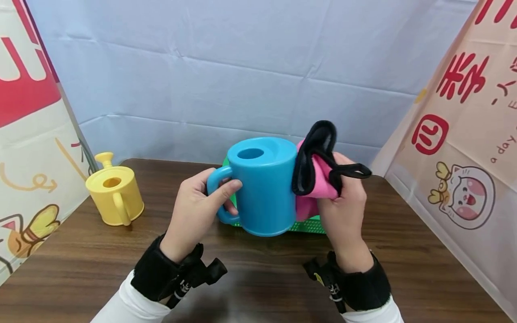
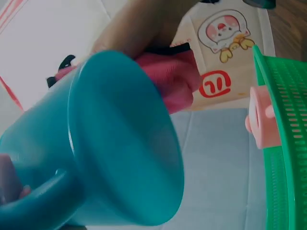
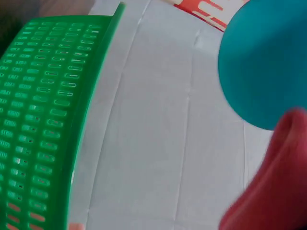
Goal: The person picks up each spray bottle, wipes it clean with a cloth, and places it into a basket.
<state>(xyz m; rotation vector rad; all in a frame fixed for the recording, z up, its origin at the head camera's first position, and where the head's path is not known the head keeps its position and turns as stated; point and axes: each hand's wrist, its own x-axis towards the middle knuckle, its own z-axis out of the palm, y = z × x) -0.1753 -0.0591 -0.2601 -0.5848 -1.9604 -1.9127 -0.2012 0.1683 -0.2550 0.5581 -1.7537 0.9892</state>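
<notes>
Pale sheeting [image 1: 242, 67] backs the table [image 1: 258, 278]; above it, toward the back edge, the left hand [image 1: 198, 202] grips the blue can [image 1: 264, 193] by its handle [image 1: 220, 173], the right hand [image 1: 347, 206] clutching a cloth [image 1: 321, 179] alongside. Likely light, stiff and slick, the can handles best there.

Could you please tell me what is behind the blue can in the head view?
Parts of a green basket show past the blue can; the can hides its middle. The left wrist view shows a pink object in the basket; any other contents are hidden.
</notes>
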